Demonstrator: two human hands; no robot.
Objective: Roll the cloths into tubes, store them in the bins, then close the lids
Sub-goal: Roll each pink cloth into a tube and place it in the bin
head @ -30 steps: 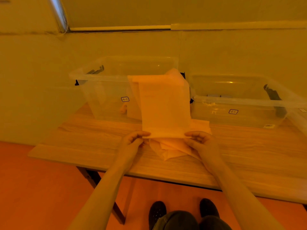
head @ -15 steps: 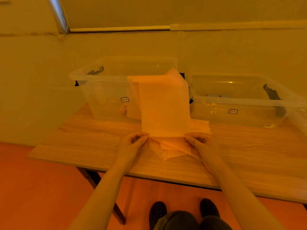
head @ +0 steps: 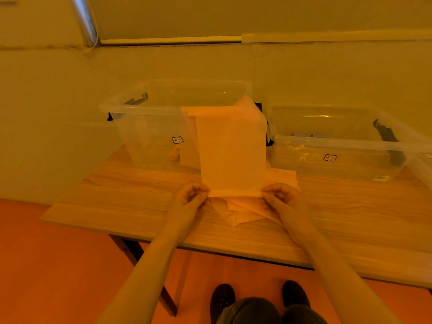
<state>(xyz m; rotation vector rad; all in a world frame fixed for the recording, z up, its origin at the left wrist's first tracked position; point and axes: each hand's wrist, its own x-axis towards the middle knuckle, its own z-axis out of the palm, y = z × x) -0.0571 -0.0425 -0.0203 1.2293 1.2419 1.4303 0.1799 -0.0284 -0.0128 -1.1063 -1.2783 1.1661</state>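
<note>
Both hands are down at the near edge of a pale cloth (head: 231, 150), one at each corner. The left hand (head: 192, 194) has its fingers curled in, pinching the left end of a thin rolled hem; the right hand (head: 281, 195) pinches the right end the same way. Between them the edge is turned over into a narrow roll lying on the wooden table (head: 131, 197).

From that roll the cloth runs up and away, draped over the front rim of the taller clear bin (head: 149, 127), so it hangs as a flat sheet against the bin's front wall. Under the hands sits a loose heap of more cloths (head: 236, 212), crumpled, with one corner pointing toward the table's near edge and another piece spreading right toward the second bin.

The tall bin stands open; through its wall something small and orange-tinted shows at the bottom (too blurred to name). The lower clear bin (head: 339, 157) stands just to its right, also open, with a dark latch on its right end; what lies inside I cannot make out. Below the table edge, dark shoes (head: 222, 298) on an orange floor
</note>
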